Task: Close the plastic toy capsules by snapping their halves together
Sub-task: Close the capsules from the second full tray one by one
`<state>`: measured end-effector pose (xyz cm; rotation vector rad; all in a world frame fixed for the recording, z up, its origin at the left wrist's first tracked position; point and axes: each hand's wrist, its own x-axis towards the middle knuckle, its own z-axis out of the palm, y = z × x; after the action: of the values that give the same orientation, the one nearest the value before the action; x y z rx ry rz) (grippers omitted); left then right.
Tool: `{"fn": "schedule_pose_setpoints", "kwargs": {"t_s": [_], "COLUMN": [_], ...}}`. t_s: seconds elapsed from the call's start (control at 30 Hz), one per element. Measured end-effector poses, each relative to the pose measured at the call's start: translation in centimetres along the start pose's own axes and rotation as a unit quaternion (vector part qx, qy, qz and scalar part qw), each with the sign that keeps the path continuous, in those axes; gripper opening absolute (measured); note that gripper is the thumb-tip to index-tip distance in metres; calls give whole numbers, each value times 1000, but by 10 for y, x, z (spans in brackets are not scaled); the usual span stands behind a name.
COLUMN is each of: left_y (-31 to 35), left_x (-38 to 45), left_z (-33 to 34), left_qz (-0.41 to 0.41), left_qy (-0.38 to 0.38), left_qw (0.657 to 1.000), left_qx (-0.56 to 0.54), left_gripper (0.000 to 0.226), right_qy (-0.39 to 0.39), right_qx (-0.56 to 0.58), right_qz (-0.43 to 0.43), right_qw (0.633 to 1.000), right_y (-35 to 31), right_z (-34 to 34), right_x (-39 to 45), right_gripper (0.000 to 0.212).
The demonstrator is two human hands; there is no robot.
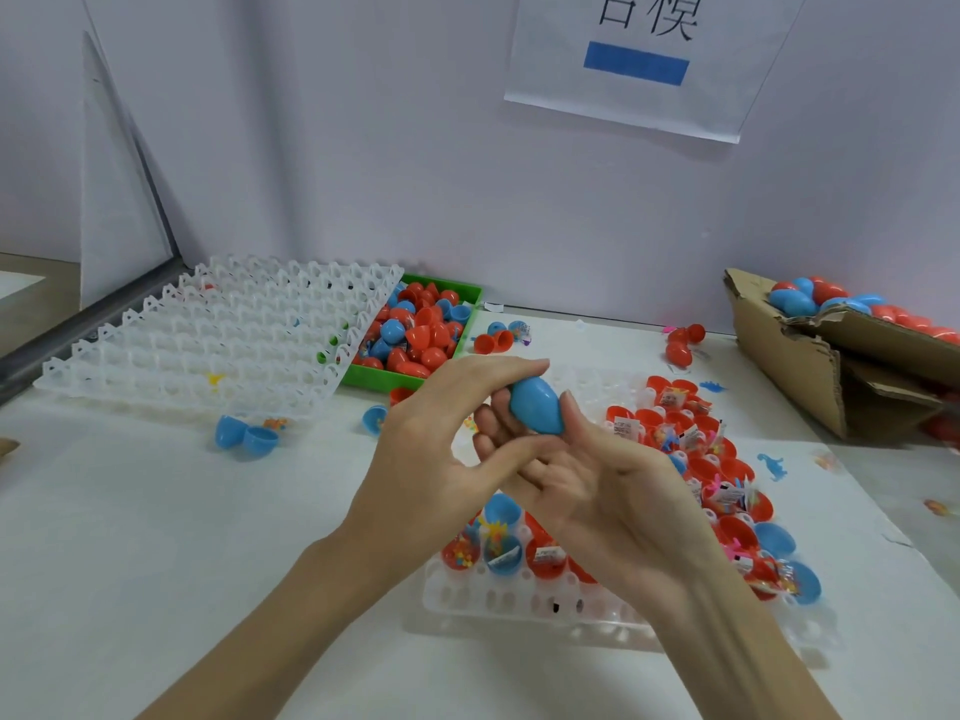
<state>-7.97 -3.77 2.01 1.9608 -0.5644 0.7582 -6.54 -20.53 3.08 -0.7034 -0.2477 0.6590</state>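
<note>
Above the near tray (519,600) on the white counter (156,537), both hands met around a single blue capsule (537,405). The left hand (441,444) curled its fingers over the capsule's upper end, with the thumb lying across toward the right palm. The right hand (587,485) was turned palm up, its fingers cupped beneath the capsule and its thumb pressed against the capsule's right side. The capsule appeared egg-shaped, with its halves together; whether the seam was fully seated could not be told. The near tray held open red and blue capsule halves (675,444) containing small toys and paper slips. A stack of clear empty trays (218,335) lay at the far left, and just beside it stood a green bin (462,298) filled with red and blue capsules. A torn cardboard box (810,366) at the far right also held capsules. Loose blue halves (244,433) rested on the counter in front of the stack.
</note>
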Motion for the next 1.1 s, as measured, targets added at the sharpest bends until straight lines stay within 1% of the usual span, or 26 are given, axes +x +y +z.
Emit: {"fn": "schedule_pose_setpoints", "kwargs": {"t_s": [0.1,0.2,0.3,0.43,0.57,0.67,0.73,0.77,0.8,0.83,0.87,0.9,0.93,0.97,1.0,1.1], "left_y": [1,2,3,3,3,2,0,-1,-2,-2,-3,-2,0,1,1,-1], "left_x": [0,1,2,1,1,3,3,3,3,4,5,6,7,9,10,9], "left_z": [0,-1,-3,-3,-3,-2,-1,-1,-2,-3,-4,-4,-4,-4,-3,-1], "left_qz": [15,34,57,66,74,40,2,-21,-48,-77,-110,-147,-185,-223,-255,-311], "left_qy": [13,16,21,20,23,3,-26,-46,-66,-83,-89,-79,-54,-28,-15,-30], "left_qw": [1000,999,997,997,997,999,1000,998,995,989,981,971,961,949,937,910], "left_qx": [14,26,41,30,27,14,-5,-23,-51,-90,-134,-172,-200,-223,-238,-272], "left_gripper": [41,40,38,35,37,42,47,49,49,46,43,38,31,24,26,36], "right_qy": [-5,-16,-9,-2,-10,15,54,75,102,141,185,213,219,216,215,225], "right_qx": [9,22,19,-4,-19,-22,-57,-96,-158,-245,-343,-433,-504,-557,-599,-683], "right_qz": [-4,-2,-8,-15,-20,-27,-56,-83,-119,-165,-218,-268,-304,-325,-336,-380], "right_qw": [1000,1000,1000,1000,1000,999,995,989,975,945,895,834,778,733,694,582], "right_y": [3,6,8,7,5,4,4,5,5,6,6,7,8,10,13,19], "right_z": [2,3,3,3,3,2,2,2,3,3,3,3,3,2,0,-4], "right_x": [1,3,3,2,0,1,2,3,3,3,2,2,2,3,4,5], "right_gripper": [45,51,53,49,43,44,41,39,39,38,38,38,40,42,44,45]}}
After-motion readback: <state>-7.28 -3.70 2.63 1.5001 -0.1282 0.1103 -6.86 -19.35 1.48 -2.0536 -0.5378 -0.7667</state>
